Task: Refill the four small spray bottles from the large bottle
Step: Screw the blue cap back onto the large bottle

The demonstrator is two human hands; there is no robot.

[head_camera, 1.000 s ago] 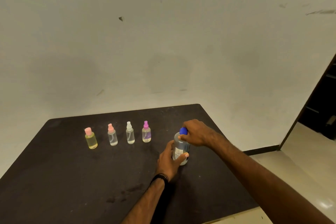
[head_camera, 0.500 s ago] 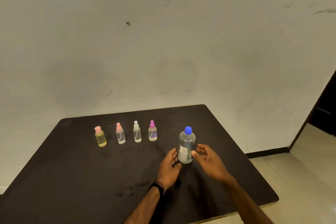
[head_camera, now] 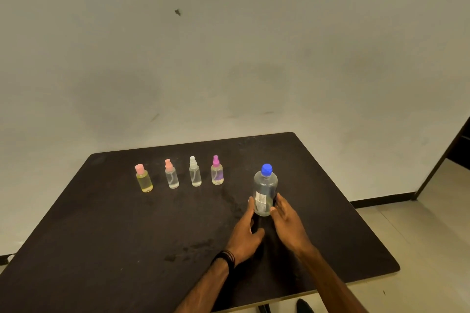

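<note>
Dim, soft indoor light; slightly blurry overall (wide-angle bending at edges).

The large clear bottle [head_camera: 265,190] stood upright on the table, blue cap on, a white label on its lower body. At its ten o'clock, well apart, four small bottles stood upright in a row: a yellow bottle with a pink flat cap [head_camera: 144,178], a clear pink-topped sprayer [head_camera: 171,174], a clear white-topped sprayer [head_camera: 195,172], and a magenta-topped sprayer [head_camera: 217,171].

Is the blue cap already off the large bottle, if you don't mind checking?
No, the blue cap sits on top of the large bottle, which stands upright on the table.
</note>
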